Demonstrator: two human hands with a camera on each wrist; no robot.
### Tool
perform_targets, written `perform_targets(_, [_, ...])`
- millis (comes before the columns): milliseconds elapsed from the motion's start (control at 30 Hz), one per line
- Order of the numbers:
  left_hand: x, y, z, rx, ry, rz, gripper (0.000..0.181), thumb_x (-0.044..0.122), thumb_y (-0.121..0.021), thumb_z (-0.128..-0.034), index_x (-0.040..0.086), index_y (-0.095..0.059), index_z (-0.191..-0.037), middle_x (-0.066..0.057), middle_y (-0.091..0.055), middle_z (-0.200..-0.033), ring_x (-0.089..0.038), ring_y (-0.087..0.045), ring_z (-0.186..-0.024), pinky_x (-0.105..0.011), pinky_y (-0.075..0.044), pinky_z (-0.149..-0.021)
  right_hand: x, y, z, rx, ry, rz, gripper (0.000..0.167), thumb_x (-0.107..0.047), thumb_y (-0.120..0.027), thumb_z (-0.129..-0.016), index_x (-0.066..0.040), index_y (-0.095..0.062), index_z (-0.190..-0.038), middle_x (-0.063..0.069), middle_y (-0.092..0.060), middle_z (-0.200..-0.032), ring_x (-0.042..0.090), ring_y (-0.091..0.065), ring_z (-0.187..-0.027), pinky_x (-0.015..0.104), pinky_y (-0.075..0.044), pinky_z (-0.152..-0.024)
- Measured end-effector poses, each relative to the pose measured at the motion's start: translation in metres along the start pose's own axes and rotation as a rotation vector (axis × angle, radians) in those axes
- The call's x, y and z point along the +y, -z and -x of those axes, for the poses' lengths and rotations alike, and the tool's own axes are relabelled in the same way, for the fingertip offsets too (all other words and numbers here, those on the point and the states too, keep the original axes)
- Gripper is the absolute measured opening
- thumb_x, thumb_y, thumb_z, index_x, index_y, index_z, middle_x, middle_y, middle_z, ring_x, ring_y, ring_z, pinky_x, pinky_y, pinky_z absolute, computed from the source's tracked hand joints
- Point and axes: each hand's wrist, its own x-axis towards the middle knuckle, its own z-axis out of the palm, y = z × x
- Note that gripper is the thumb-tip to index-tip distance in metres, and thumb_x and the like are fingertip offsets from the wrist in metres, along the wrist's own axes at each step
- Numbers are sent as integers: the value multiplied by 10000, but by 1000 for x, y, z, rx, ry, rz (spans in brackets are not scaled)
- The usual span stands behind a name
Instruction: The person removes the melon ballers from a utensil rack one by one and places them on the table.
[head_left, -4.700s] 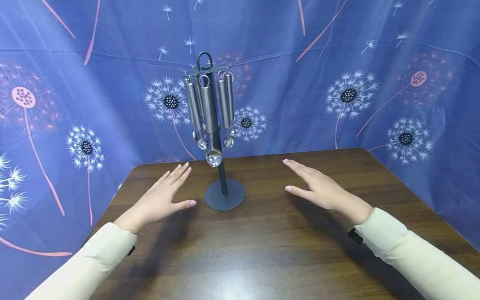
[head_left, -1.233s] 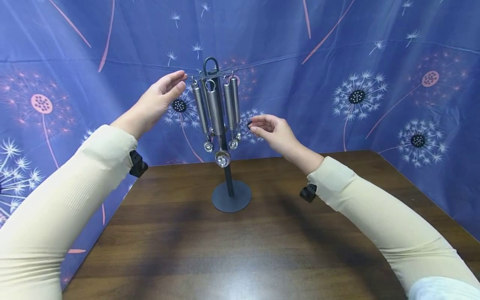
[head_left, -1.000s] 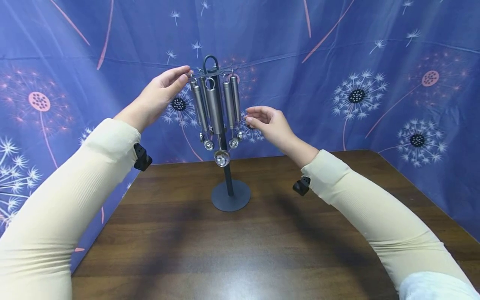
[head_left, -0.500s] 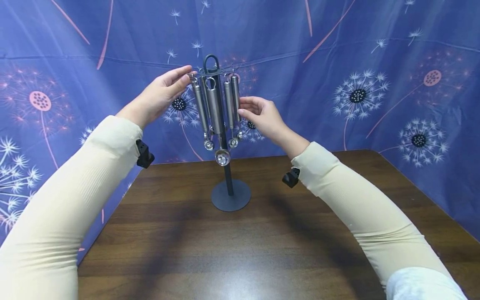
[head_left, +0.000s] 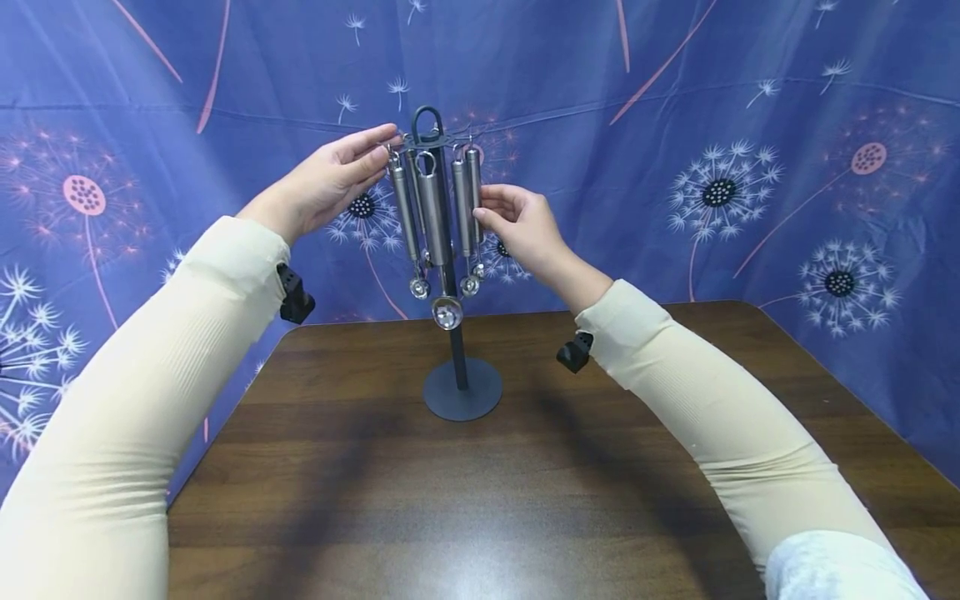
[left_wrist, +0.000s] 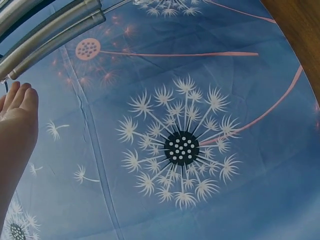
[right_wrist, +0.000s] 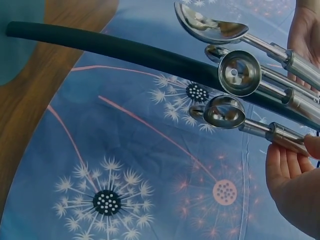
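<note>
A dark metal utensil stand [head_left: 462, 402] stands on the table, with several steel scoops hung by their rings from its top hooks. At the stand's upper left, my left hand [head_left: 318, 185] pinches the end of a hook arm between thumb and fingers; in the left wrist view only part of this hand [left_wrist: 17, 120] shows at the edge. My right hand [head_left: 528, 229] pinches the handle of the rightmost scoop [head_left: 474, 171]. In the right wrist view, thumb and fingers lie on either side of that handle, and its round bowl [right_wrist: 223, 112] points away from the hand.
Other scoops hang close by, among them a front one with a larger bowl [head_left: 447, 312]. Behind the brown wooden table [head_left: 480, 492] hangs a blue dandelion-print cloth [head_left: 585, 167]. Black wrist cameras [head_left: 575, 352] sit under both cuffs.
Both hands have risen from spread above the table to the stand. The left hand has reached a top hook arm; the right has moved left and taken hold of the rightmost scoop's handle.
</note>
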Motion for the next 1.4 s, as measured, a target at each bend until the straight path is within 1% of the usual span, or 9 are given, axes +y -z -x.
perform_targets(133, [-2,1,-2,-20,-9,48,686,206,-510,-1004,135,-119,-1563,-26,-99,-1638,-119,-83,-1508,-223,-110,-1244,1,-1,-1,5,-8,-7,356,-43,-613,-943,54,-564,-1283,227,-632,-1218,247,-640,-1062,269,-553,-938])
perform_targets(300, [-3,5,-5,-56,-10,100,716,192,-544,-993,158,-115,-1565,-12,-59,-1643,-110,-53,-1509,-231,-91,-1248,0,-2,-1,15,-13,-23,355,-37,-624,-935,57,-571,-1273,231,-633,-1208,233,-643,-1035,268,-559,-922])
perform_targets(500, [-6,7,-8,-87,9,167,777,202,-599,-963,180,-109,-1566,10,-26,-1644,-112,-42,-1510,-231,-71,-1250,0,0,-1,32,-17,-32,348,-30,-645,-919,59,-589,-1250,236,-643,-1178,200,-653,-985,266,-570,-895])
perform_targets(667, [-8,9,-10,-89,-6,220,806,189,-627,-948,141,-110,-1564,-25,-28,-1645,-140,-55,-1513,-235,-76,-1250,-1,1,-1,48,-21,-44,340,-30,-659,-909,57,-602,-1233,232,-650,-1161,182,-657,-963,262,-569,-896])
perform_targets(867, [-7,9,-10,-77,-7,229,776,180,-618,-953,131,-137,-1561,-16,-59,-1642,-143,-60,-1513,-242,-89,-1250,-3,4,0,64,-24,-52,347,-36,-659,-910,54,-599,-1240,220,-649,-1154,168,-651,-960,258,-571,-895])
perform_targets(1133, [-8,9,-10,-63,-8,222,762,185,-634,-942,136,-183,-1555,-14,-100,-1637,-133,-98,-1508,-242,-110,-1249,-5,7,1,90,-29,-25,317,-50,-670,-906,34,-629,-1209,159,-678,-1086,113,-644,-885,228,-572,-832])
perform_targets(1400, [-10,9,-8,-53,-28,224,768,195,-640,-938,121,-186,-1553,-17,-110,-1635,-154,-106,-1509,-250,-119,-1249,-7,10,2,116,-49,-33,326,-52,-676,-902,31,-627,-1213,140,-680,-1078,103,-643,-878,241,-579,-850])
